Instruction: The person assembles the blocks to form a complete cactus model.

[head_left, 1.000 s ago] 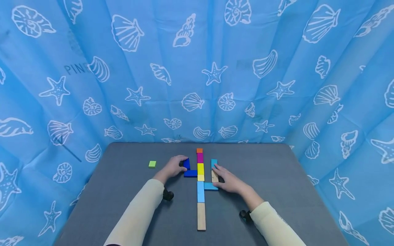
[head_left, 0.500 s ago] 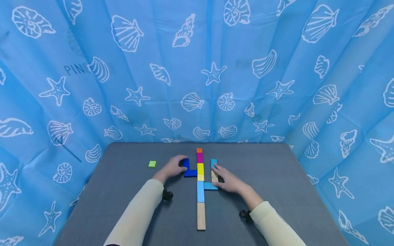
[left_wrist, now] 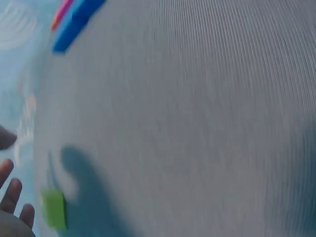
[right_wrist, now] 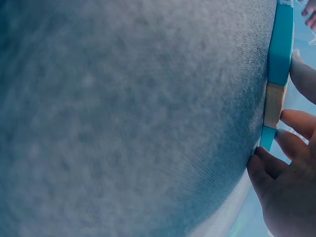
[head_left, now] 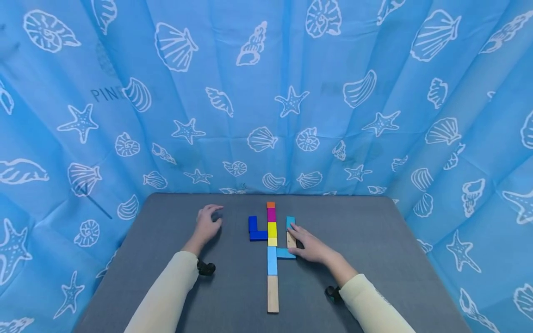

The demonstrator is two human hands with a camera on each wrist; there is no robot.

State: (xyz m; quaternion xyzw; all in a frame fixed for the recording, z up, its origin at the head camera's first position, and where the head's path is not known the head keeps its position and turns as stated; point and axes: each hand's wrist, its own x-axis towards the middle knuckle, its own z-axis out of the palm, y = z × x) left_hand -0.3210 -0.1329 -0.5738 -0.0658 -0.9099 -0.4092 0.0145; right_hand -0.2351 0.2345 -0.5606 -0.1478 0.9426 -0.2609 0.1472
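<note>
My left hand [head_left: 207,225] hovers over the left side of the table, thumb and fingers spread, holding nothing. The lime green block [left_wrist: 54,210] lies below its fingers in the left wrist view; the hand hides it in the head view. Two dark blue blocks [head_left: 258,236] form an L to the hand's right. My right hand [head_left: 310,244] rests at a plain wooden block [right_wrist: 274,106], with fingertips along it and the thumb by the teal block [right_wrist: 280,47] at its near end. Another teal block [head_left: 290,223] continues past its far end.
Down the middle of the grey table [head_left: 233,296] runs a straight row: an orange block [head_left: 270,204], a magenta block [head_left: 271,214], a yellow block [head_left: 272,229], a pale yellow block, a light blue block [head_left: 272,260] and a long wooden block [head_left: 272,294]. A shell-patterned blue curtain [head_left: 233,60] hangs behind.
My left hand has let go of the upright dark blue block and moved left over the green block. The dark blue L stays in place. My right hand has hardly moved.
</note>
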